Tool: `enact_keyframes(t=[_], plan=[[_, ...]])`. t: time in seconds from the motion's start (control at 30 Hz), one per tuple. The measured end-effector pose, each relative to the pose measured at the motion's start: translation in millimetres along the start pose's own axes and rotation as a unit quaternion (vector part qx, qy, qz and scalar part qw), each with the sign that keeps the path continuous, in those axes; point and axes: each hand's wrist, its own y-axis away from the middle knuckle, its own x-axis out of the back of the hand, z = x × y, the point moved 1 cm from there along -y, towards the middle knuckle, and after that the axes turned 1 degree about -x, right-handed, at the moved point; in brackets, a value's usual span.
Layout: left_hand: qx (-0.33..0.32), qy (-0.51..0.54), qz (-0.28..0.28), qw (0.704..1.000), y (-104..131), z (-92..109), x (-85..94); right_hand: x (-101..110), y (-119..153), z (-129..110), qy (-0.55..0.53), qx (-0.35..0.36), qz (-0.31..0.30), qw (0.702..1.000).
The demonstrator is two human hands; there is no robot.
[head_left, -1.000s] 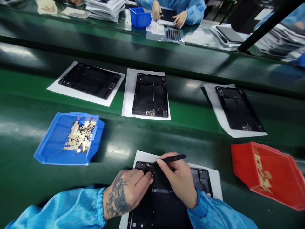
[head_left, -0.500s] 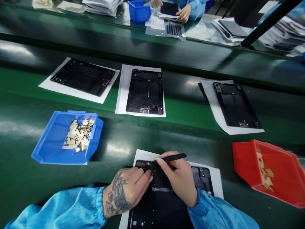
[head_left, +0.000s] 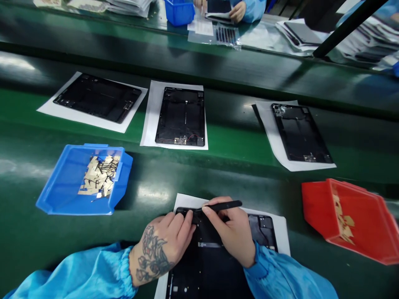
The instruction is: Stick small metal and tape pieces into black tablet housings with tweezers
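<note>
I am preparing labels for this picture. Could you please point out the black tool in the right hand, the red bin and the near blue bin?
Black tool (head_left: 227,205): head view, on its exposed handle.
Red bin (head_left: 369,226): head view, on its bare inside.
Near blue bin (head_left: 67,182): head view, on its bare inside.

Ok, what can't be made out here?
Head view: tip of the black tweezers, too small and dark.
Head view: nearest tablet housing, cut off by bottom edge.
Head view: what lies beneath the left hand, hidden by it.
Head view: co-worker's right hand, cut off by top edge.
</note>
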Motion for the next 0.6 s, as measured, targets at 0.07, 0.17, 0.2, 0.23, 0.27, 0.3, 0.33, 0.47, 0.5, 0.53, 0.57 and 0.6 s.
enact_keyframes(t=[0.07, 0.17, 0.2, 0.23, 0.27, 0.3, 0.33, 0.47, 0.5, 0.53, 0.57, 0.6], plan=[[-0.002, -0.005, -0.002, 1.000, 0.0, 0.7, 0.0, 0.5, -0.9, 0.8, 0.008, 0.015, -0.002, 1.000], [0.001, -0.009, -0.004, 1.000, 1.4, 1.6, -1.3, 0.6, -2.1, 1.1, 0.021, 0.054, -0.006, 0.998], [0.004, -0.011, -0.007, 1.000, 2.0, 1.8, -2.0, 0.3, -1.9, 0.9, 0.029, 0.071, -0.007, 0.997], [0.005, -0.014, -0.007, 1.000, 2.5, 2.0, -2.7, -0.1, -1.5, 0.7, 0.037, 0.088, -0.007, 0.995], [0.005, -0.017, -0.004, 1.000, 2.8, 2.2, -3.4, -0.4, -0.8, 0.4, 0.047, 0.104, -0.008, 0.993], [0.005, -0.020, 0.000, 1.000, 3.1, 2.3, -4.1, -0.4, 0.0, 0.2, 0.056, 0.118, -0.007, 0.991], [0.006, -0.023, 0.005, 1.000, 3.3, 2.5, -4.7, 0.0, 1.0, -0.2, 0.062, 0.131, -0.005, 0.989], [0.003, -0.031, 0.004, 1.000, 3.9, 2.8, -6.3, 10.2, 4.2, -3.0, 0.057, 0.172, 0.035, 0.983], [0.003, -0.032, 0.000, 0.999, 4.1, 2.8, -6.6, 14.2, 5.0, -4.0, 0.051, 0.173, 0.051, 0.982], [0.002, -0.032, -0.001, 0.999, 4.3, 2.8, -6.8, 17.8, 5.8, -5.1, 0.048, 0.168, 0.058, 0.983], [0.002, -0.033, -0.003, 0.999, 4.4, 2.8, -6.9, 20.8, 6.7, -6.0, 0.050, 0.159, 0.056, 0.984], [0.002, -0.032, -0.003, 0.999, 4.5, 2.7, -7.0, 22.7, 7.8, -6.9, 0.055, 0.150, 0.045, 0.986]])
